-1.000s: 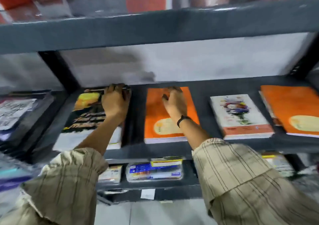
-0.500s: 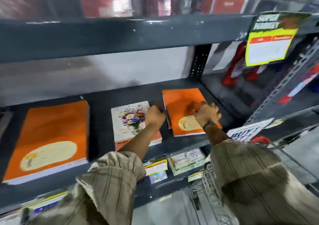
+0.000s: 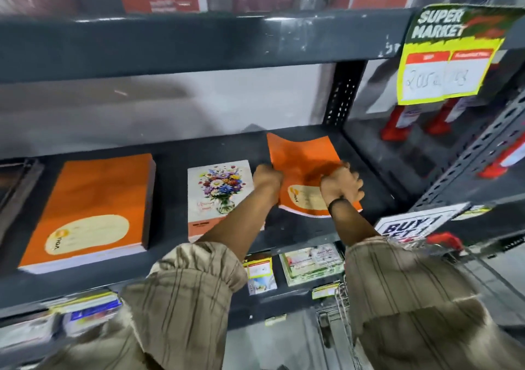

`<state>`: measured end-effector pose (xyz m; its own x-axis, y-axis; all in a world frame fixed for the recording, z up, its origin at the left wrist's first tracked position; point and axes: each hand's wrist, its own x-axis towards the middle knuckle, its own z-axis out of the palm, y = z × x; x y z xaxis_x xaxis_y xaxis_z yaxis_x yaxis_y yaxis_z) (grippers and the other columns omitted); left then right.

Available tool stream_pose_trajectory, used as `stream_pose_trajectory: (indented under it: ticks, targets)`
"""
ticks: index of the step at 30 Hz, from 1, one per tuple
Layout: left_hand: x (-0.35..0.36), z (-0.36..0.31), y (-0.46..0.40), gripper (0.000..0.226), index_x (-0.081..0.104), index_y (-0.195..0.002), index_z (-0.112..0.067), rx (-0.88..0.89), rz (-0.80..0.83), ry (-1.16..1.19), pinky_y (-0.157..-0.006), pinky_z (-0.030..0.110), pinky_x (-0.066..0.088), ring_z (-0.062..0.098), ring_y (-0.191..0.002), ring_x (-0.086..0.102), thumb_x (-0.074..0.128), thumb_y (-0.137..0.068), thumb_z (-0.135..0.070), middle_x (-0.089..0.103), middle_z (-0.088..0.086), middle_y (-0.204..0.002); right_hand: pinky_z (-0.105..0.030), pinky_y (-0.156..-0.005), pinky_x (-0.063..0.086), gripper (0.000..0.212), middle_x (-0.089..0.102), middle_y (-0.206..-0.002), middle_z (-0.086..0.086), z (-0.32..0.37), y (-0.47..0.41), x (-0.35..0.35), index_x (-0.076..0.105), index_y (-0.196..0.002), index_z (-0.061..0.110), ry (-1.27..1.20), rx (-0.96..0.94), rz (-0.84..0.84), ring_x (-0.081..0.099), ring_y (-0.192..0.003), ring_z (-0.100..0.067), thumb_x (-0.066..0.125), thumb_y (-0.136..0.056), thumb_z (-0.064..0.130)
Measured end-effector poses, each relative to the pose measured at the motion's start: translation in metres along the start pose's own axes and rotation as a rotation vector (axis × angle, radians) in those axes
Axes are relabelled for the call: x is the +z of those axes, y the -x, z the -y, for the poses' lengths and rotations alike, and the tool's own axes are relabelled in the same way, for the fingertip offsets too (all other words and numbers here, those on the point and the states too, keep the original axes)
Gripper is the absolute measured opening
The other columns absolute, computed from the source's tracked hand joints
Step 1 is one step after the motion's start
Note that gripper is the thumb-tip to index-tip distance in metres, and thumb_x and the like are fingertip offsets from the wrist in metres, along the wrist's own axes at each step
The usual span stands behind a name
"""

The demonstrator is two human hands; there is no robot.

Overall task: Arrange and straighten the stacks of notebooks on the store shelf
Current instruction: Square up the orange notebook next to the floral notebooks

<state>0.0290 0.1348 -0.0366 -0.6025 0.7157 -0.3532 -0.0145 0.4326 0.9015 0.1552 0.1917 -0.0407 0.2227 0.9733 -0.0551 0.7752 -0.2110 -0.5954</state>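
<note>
Both hands grip the orange notebook (image 3: 305,165) at the right end of the dark grey shelf (image 3: 287,234). The left hand (image 3: 267,177) is closed on the notebook's left edge, and the right hand (image 3: 341,185), with a dark band at the wrist, is curled over its right side near the front corner. The cover bends under the grip, its far edge waved upward, and whether more notebooks lie beneath it cannot be told. Just to the left, near the left forearm, lies a floral notebook stack (image 3: 220,196) with a white cover showing a vase of flowers. Further left, well apart from the hands, sits a thicker orange notebook stack (image 3: 93,207) with a cream oval label, lying at a slight angle to the shelf's front edge. Both sleeves are beige with dark stripes, pushed up to the elbows. A yellow and green supermarket price sign (image 3: 449,57) hangs from the upper shelf on the right. On the lower shelf, small packets (image 3: 311,261) lie beneath the hands.
</note>
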Motion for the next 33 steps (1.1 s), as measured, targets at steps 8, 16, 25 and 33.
stream_pose_trajectory:
  ticks: [8,16,25,33]
  targets:
    - [-0.196,0.015,0.036,0.029,0.06,-0.111,0.0,0.11,-0.401,-0.024,-0.084,0.036,0.047,0.026,-0.103,0.06,0.056,-0.083,-0.005,0.065,0.014,-0.109,-0.043,-0.071,0.052,0.023,0.071,-0.1,-0.027,0.104,0.117,0.064,0.071,-0.088,0.004,-0.664,-0.18,0.363,0.063,-0.084,-0.025,0.053,-0.076,-0.003]
    - [-0.354,0.077,0.047,0.032,0.06,-0.114,-0.001,0.005,-0.597,-0.3,-0.094,0.046,0.046,0.042,-0.109,0.058,0.057,-0.084,-0.012,0.062,0.03,-0.118,-0.044,-0.079,0.056,0.02,0.07,-0.099,-0.029,0.176,0.236,0.145,0.068,-0.094,-0.008,-0.547,-0.421,0.667,0.067,-0.093,-0.036,0.057,-0.077,-0.009]
    - [-0.356,0.088,0.034,0.034,0.06,-0.112,0.003,-0.081,-0.664,-0.767,-0.096,0.049,0.044,0.041,-0.121,0.047,0.052,-0.086,-0.018,0.05,0.026,-0.133,-0.032,-0.068,0.051,0.01,0.071,-0.086,-0.021,0.163,0.234,0.15,0.065,-0.066,0.002,-0.172,-0.622,0.502,0.066,-0.086,-0.032,0.063,-0.076,0.004]
    - [-0.2,0.034,0.028,0.022,0.063,-0.094,0.004,0.582,-0.4,-0.462,-0.077,0.041,0.043,0.042,-0.096,0.059,0.047,-0.08,0.001,0.064,0.03,-0.102,-0.036,-0.092,0.049,0.037,0.064,-0.12,-0.016,0.102,0.103,0.057,0.066,-0.111,0.015,-0.166,-0.42,0.117,0.056,-0.116,-0.032,0.051,-0.08,0.027]
